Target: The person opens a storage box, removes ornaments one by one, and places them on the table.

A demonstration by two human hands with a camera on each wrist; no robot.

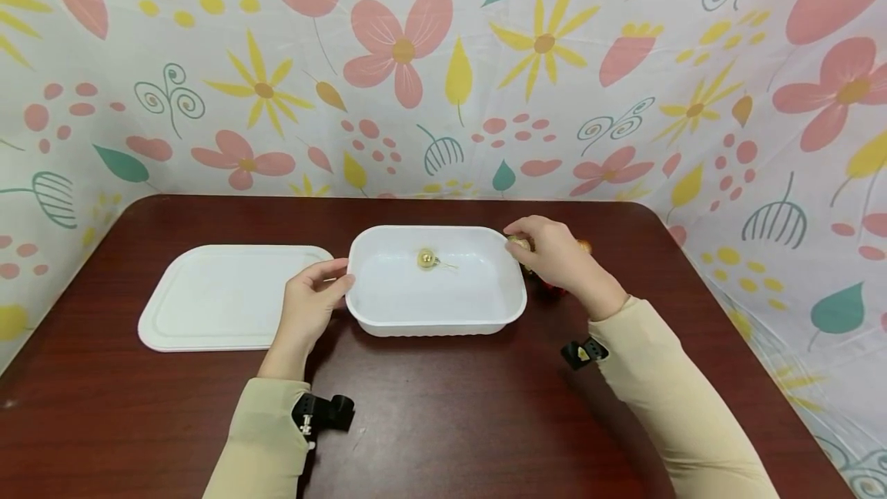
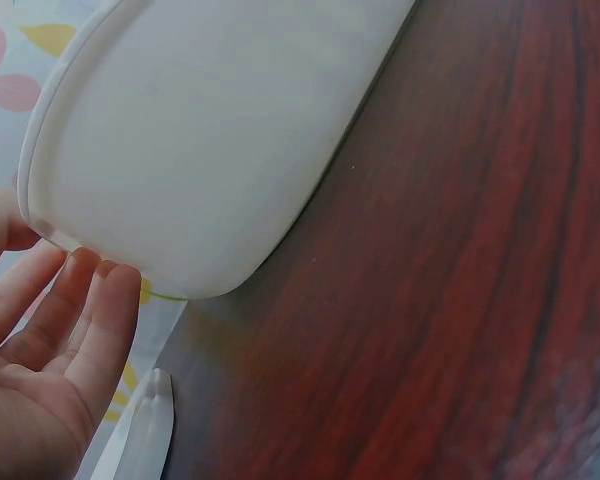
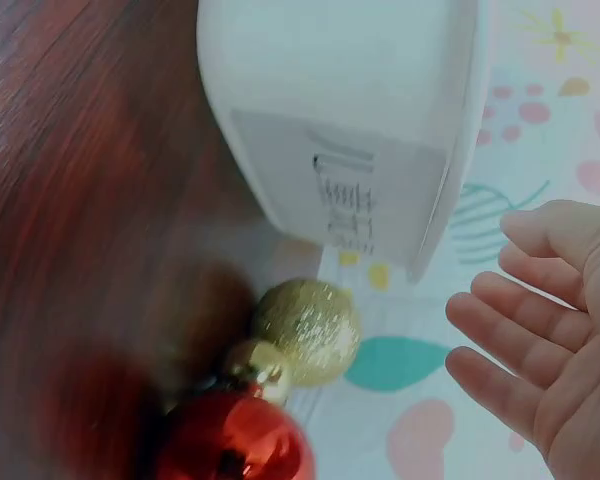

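The white tray point(image 1: 435, 306) sits mid-surface with one small gold bauble point(image 1: 426, 258) lying in its far half. The left hand point(image 1: 310, 306) rests relaxed fingers on the tray's left rim, steadying it. The right hand point(image 1: 554, 256), fingers loosely spread and holding nothing (the wrist view shows this), hovers at the tray's right end above the gold and red baubles point(image 3: 280, 380) beside it. Best to pinch one bauble firmly while the left hand braces the tray.

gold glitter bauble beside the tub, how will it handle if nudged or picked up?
The gold glitter bauble is round, so it will probably roll when nudged. Its glittered surface likely gives fingers some grip. It looks hollow, so probably light and crushable.
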